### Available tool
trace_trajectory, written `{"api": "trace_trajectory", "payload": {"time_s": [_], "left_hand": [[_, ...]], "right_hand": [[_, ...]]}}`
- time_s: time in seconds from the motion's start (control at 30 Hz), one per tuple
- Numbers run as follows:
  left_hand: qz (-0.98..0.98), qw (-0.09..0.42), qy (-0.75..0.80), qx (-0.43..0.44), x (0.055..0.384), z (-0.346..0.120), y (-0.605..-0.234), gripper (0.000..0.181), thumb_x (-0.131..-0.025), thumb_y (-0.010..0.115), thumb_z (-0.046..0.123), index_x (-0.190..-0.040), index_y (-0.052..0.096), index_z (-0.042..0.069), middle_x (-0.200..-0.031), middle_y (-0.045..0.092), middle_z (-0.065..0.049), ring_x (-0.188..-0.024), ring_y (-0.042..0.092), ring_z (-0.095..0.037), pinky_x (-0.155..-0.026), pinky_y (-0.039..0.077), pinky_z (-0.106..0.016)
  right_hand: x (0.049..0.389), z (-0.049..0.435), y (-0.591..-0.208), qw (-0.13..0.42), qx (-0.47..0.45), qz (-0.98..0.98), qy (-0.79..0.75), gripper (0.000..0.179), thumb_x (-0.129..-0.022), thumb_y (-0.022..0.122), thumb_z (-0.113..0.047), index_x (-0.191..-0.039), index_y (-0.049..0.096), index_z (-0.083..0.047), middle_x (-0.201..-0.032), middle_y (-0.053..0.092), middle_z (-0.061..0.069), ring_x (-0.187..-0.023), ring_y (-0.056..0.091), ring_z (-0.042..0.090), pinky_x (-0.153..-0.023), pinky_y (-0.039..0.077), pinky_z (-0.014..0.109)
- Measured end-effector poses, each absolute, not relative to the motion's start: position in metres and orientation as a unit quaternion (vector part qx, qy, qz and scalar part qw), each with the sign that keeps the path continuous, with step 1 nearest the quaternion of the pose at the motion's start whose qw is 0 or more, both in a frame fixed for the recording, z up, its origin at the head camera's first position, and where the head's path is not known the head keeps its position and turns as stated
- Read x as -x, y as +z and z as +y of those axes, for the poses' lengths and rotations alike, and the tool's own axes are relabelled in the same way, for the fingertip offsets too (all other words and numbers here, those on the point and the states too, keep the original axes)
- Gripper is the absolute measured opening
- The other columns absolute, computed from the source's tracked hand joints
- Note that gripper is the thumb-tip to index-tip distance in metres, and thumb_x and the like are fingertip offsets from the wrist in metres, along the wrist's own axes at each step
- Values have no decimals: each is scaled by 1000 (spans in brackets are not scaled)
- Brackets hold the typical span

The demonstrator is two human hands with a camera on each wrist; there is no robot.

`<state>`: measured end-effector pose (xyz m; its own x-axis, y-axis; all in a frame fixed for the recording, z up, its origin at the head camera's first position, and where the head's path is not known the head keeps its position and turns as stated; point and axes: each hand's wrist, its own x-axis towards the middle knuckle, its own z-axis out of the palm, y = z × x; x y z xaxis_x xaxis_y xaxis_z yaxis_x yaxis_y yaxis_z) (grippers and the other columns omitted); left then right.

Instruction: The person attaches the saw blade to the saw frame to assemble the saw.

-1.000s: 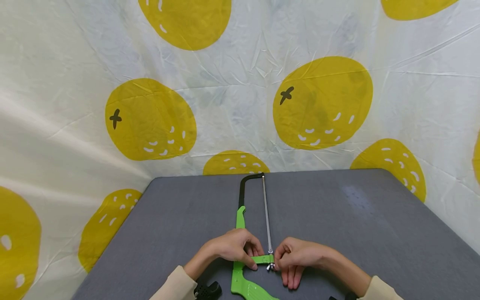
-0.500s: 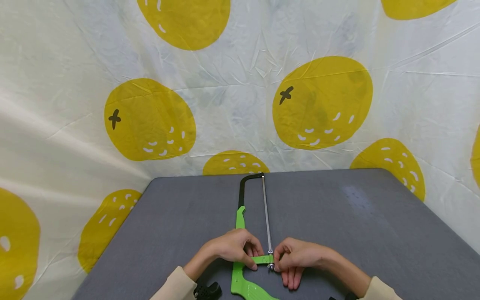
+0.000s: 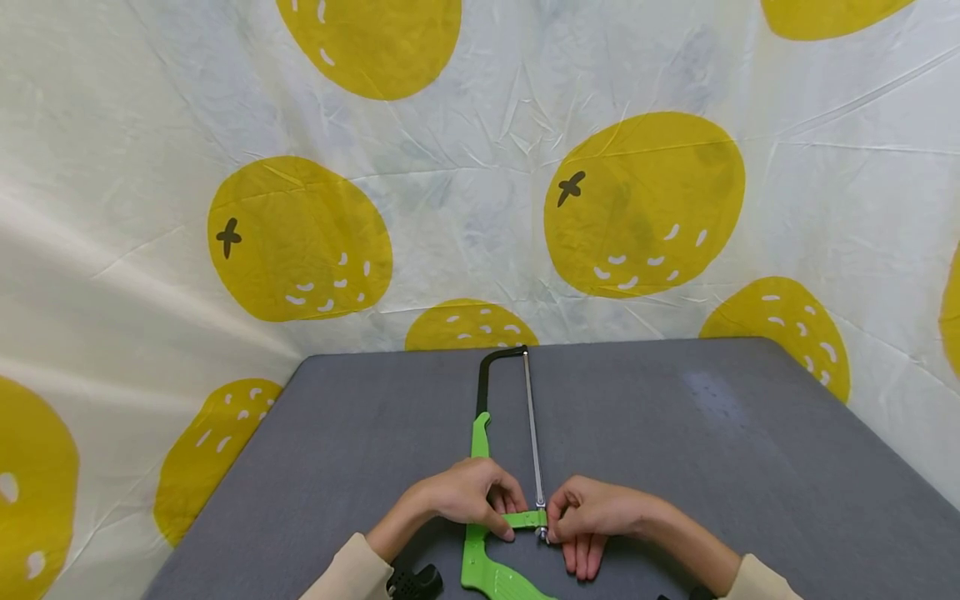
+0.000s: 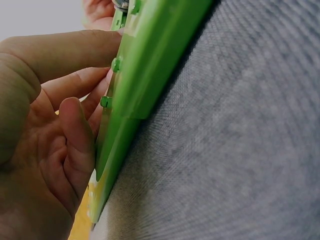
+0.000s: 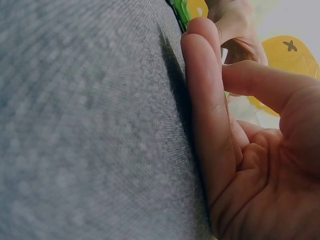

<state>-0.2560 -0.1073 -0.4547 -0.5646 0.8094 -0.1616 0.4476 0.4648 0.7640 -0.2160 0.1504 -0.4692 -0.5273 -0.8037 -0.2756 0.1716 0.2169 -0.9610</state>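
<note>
A hacksaw [image 3: 476, 556] with a green handle and a black front bow [image 3: 483, 385] lies flat on the grey table, its far end near the back edge. Along its right side runs the thin silver blade [image 3: 533, 433]. My left hand [image 3: 471, 493] holds the green cross-arm [image 3: 525, 519] between thumb and fingers; the left wrist view shows the green frame [image 4: 145, 65] close up. At the end of that arm sits a small metal wing nut [image 3: 542, 536], pinched by thumb and forefinger of my right hand [image 3: 600, 508]. The other right fingers [image 5: 205, 100] stretch out along the table.
The grey cloth-covered table [image 3: 675, 433] reaches back to a white curtain [image 3: 480, 217] printed with yellow fruit. A black object [image 3: 416, 581] shows beside the left sleeve [image 3: 351, 568] at the bottom edge.
The wing nut has turned slightly at the right fingertips. Both hands and the hacksaw stay in place.
</note>
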Motion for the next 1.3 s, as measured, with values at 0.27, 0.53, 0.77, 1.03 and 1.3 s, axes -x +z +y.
{"api": "trace_trajectory", "payload": {"time_s": [0.27,0.53,0.77,1.03,1.3], "left_hand": [[817,259,338,-389,256,-107,-453,23,-81,88,11,-103,80,15,-88,76,10,-74,67,5,-71,58,-18],[817,258,341,-388,256,-107,-453,23,-80,88,11,-102,80,15,-87,75,11,-74,67,5,-70,58,-18],[813,261,347,-387,255,-108,-452,23,-80,88,11,-101,81,15,-86,76,10,-73,67,4,-70,58,-18],[813,260,347,-388,256,-108,-452,22,-80,88,12,-101,81,15,-86,75,12,-74,67,4,-70,58,-18],[816,259,343,-387,257,-108,-453,22,-81,88,12,-101,81,16,-86,75,13,-74,67,4,-71,58,-18]], "right_hand": [[216,151,-470,409,253,668,-568,32,-94,62,-7,-101,59,24,-66,71,1,-56,71,7,-50,58,23],[215,150,-465,412,251,671,-564,22,-95,66,-11,-91,64,11,-67,71,1,-56,70,6,-51,58,23],[215,150,-462,421,234,670,-565,24,-99,66,-19,-93,70,3,-68,72,1,-54,69,4,-50,58,23],[216,149,-462,419,229,669,-569,33,-99,65,-19,-98,67,14,-67,72,2,-53,69,5,-49,57,22],[216,148,-463,410,230,678,-566,23,-97,64,-15,-95,69,7,-66,71,4,-53,70,7,-49,58,23]]}}
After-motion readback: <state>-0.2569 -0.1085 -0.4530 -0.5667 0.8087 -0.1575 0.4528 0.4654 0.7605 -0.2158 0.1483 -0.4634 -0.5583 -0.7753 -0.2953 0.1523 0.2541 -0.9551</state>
